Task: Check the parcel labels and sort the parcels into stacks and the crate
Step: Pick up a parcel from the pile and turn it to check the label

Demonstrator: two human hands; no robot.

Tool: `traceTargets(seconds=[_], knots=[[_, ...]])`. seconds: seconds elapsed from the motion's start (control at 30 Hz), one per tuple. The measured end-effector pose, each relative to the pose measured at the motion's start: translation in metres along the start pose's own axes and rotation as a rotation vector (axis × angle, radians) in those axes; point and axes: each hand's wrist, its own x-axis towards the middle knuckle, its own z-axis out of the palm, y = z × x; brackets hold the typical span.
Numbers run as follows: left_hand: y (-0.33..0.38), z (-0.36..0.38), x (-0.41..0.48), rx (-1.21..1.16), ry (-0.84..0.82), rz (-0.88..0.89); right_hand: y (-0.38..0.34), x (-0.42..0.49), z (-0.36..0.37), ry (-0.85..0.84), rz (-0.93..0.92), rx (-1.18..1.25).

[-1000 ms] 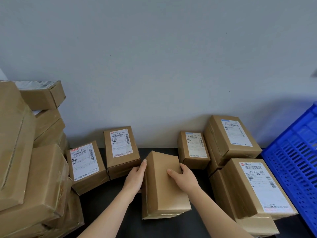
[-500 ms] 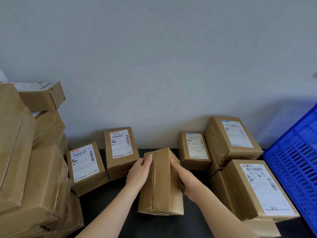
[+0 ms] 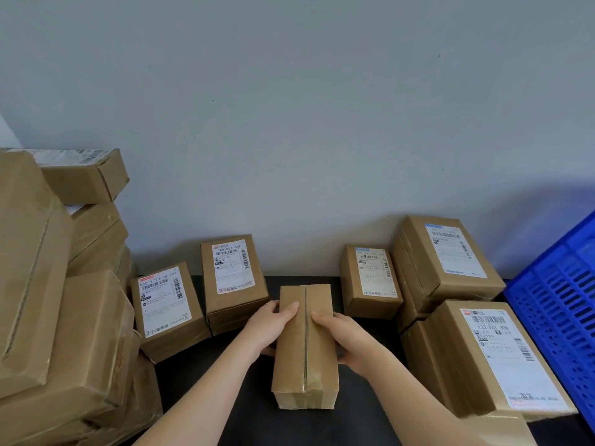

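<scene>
Parcel [image 3: 320,375], centre of the black table [image 3: 225,400], held between my hands. It has just been rolled about its long axis: the plain broad face seen a second ago has given way to the face with the taped seam [image 3: 305,349]. No label shows yet, so I judge the check unfinished. The long axis runs near to far, far end toward the wall [image 3: 289,123]. Left hand [image 3: 273,323] and right hand [image 3: 349,341] clasp its sides, thumbs on top. Labelled parcels [image 3: 164,300] flank it; crate [image 3: 560,300] at right.
</scene>
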Motion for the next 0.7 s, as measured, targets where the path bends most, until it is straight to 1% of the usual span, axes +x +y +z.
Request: traceTargets(seconds=[0.17,0.37,0.57,0.7], knots=[[0.0027,-0.0059,-0.0001,0.033,-0.022,-0.033,-0.0011,-0.0010,-0.0006,-0.017,-0.013,-0.043],[0.0035,-0.0027,0.0039,0.110,-0.033,-0.019,-0.0013,-0.0049,-0.0028,-0.009,-0.049,-0.083],[0.0050,-0.0033,0.0021,0.047,-0.110,-0.132,-0.0011,-0.0048,-0.0021,-0.006,-0.059,-0.087],[0.0062,-0.0041,0.0036,0.083,-0.120,-0.147,-0.0003,-0.0042,-0.0023,-0.008,-0.064,-0.098]])
